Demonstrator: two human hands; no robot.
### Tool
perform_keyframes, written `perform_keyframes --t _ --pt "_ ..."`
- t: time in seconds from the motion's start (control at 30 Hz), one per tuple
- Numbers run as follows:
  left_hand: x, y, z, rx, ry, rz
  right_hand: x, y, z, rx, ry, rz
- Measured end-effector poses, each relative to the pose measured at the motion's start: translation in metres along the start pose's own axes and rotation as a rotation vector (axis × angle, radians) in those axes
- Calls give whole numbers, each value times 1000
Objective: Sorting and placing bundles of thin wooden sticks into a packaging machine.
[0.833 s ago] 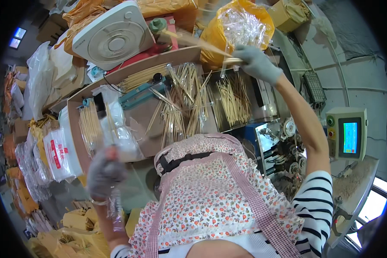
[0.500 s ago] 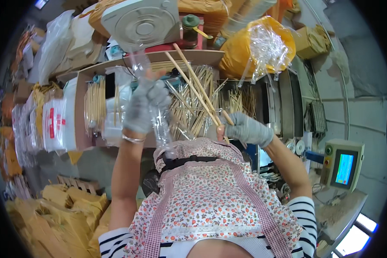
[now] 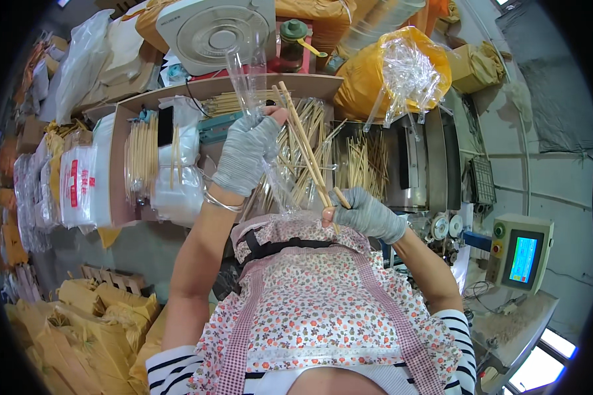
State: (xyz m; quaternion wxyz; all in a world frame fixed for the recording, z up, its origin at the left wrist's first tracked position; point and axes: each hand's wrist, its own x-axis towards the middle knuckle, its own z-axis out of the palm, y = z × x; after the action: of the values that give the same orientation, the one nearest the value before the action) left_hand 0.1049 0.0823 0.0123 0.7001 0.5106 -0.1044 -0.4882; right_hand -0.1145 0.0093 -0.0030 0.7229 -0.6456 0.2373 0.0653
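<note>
My left hand (image 3: 246, 157), in a grey glove with bare fingertips, is closed on a long clear plastic sleeve (image 3: 246, 78). One part of the sleeve stands up beyond the fingers, and more clear film trails below the hand. In my similarly gloved right hand (image 3: 370, 216) are long wooden chopsticks (image 3: 302, 139), gripped near their lower ends and slanting up to the left. A short stick end pokes out by that thumb. The chopstick tips lie close to the right of my left fingertips, apart from the sleeve. Behind them, many loose chopsticks (image 3: 316, 128) lie in a cardboard box.
The wide cardboard box (image 3: 122, 141) also holds bundled sticks (image 3: 141, 158), a dark phone (image 3: 165, 125) and clear bags (image 3: 179, 191). Beyond it are a white fan (image 3: 221, 36), a green-lidded jar (image 3: 292, 49) and a yellow sack (image 3: 362, 79) of film. A control screen (image 3: 523, 259) stands right.
My left hand has moved right with the sleeve, closer to the chopsticks. My right hand has shifted slightly left and down, and the chopstick tips have drawn closer together.
</note>
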Motion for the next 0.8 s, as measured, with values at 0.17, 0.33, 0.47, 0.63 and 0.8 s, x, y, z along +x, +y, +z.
perform_keyframes --t 0.17,0.33,0.47,0.63,0.8 --pt "-2 0 1 72 69 11 2 0 0 -102 -48 -1" --pt "0 -5 -2 -4 21 4 6 2 9 21 -51 62" --pt "4 -10 -6 24 11 -13 9 -1 8 -22 -61 106" --pt "9 -8 -3 58 46 -22 13 4 6 33 -58 97" --pt "16 -14 -4 4 73 -33 17 7 4 60 -59 94"
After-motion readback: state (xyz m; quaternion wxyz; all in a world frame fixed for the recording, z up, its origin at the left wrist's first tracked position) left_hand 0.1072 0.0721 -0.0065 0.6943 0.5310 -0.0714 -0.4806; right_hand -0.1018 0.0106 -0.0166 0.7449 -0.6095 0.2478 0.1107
